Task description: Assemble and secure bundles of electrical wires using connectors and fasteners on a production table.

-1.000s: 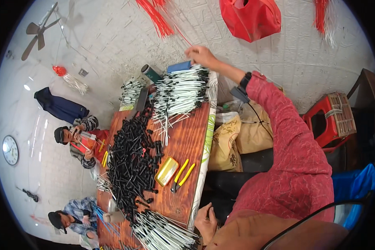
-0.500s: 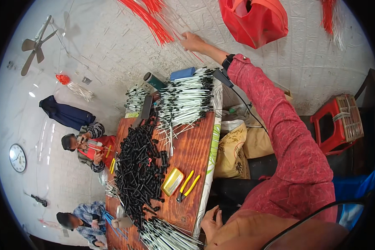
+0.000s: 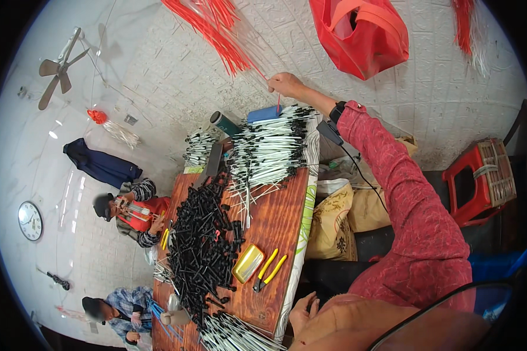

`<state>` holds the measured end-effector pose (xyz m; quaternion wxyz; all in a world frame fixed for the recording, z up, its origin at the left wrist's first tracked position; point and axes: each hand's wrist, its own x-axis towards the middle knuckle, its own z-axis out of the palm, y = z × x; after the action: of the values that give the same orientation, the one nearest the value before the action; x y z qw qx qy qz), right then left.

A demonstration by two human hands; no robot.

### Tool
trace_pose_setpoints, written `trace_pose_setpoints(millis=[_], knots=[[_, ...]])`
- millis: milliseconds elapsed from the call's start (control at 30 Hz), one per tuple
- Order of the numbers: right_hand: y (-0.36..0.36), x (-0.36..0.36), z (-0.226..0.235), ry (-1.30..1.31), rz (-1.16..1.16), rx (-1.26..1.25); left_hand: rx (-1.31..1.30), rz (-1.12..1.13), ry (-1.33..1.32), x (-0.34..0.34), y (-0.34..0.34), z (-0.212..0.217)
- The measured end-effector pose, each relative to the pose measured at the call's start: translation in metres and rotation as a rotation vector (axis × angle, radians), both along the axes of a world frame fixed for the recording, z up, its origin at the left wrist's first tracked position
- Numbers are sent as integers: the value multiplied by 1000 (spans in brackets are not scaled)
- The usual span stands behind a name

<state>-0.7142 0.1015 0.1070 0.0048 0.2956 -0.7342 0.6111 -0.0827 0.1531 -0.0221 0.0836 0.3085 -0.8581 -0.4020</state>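
Note:
My right hand (image 3: 284, 83), on the extended arm at the top, pinches a thin red strand (image 3: 279, 102) near a bundle of long red strands (image 3: 211, 36) against the wall. Beneath it on the wooden table (image 3: 269, 216) lies a big pile of thin white sticks with black ends (image 3: 269, 143). Next to that pile sits a blue block (image 3: 264, 113). My left hand (image 3: 302, 313) rests low by the table edge, fingers loosely curled and apart, with nothing visible in them; part of it is hidden by my body.
Black plastic pieces (image 3: 202, 245) heap across the table. Yellow-handled pliers (image 3: 269, 271) lie beside a yellow tray (image 3: 249, 264); more white sticks (image 3: 234, 332) lie below. A red bag (image 3: 360, 41) hangs on the wall. Two people (image 3: 140, 210) work across the table. A red stool (image 3: 480, 181) stands behind.
My right hand has drawn a little away from the red bundle, with a strand in its fingers. The whole view has shifted slightly. My left hand stays in place.

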Motion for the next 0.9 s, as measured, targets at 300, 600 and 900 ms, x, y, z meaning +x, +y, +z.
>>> trace_pose_setpoints(millis=[300,600,900], knots=[[3,-21,36,387,-468,249,25,-37,-64,11,-1,-14],[1,-22,121,366,-390,-189,110,-66,-102,13,-16,-38],[-27,-42,155,119,-160,-442,180,-127,-67,-1,-37,-37]])
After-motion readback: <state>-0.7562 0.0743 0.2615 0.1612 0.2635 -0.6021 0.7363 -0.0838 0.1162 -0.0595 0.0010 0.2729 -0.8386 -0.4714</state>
